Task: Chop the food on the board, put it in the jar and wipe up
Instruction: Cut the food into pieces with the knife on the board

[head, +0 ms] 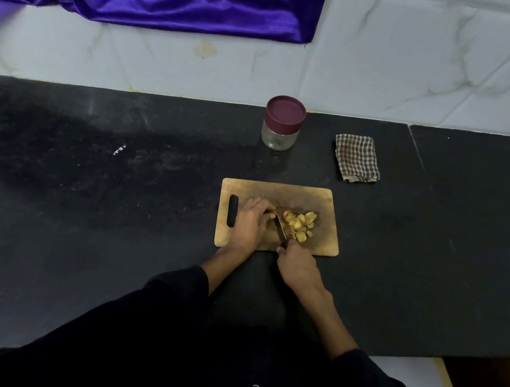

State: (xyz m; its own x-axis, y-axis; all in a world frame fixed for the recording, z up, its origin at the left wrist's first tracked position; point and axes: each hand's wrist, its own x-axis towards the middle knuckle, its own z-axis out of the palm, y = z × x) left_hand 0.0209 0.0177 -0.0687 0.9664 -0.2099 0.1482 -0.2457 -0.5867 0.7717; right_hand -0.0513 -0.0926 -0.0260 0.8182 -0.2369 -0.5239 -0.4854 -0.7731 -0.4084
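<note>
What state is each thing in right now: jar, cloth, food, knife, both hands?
jar: upright, lid on, looks empty
checked cloth: folded, lying unused beside the jar
food: cut in chunks, piled on the cutting board
knife: blade down on board
left hand: fingers curled beside blade
right hand: grips knife handle

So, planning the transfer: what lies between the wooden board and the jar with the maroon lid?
Head view: only bare black countertop between the wooden chopping board and the clear maroon-lidded jar.

Dark long sleeves (170,295), bare forearms
</note>
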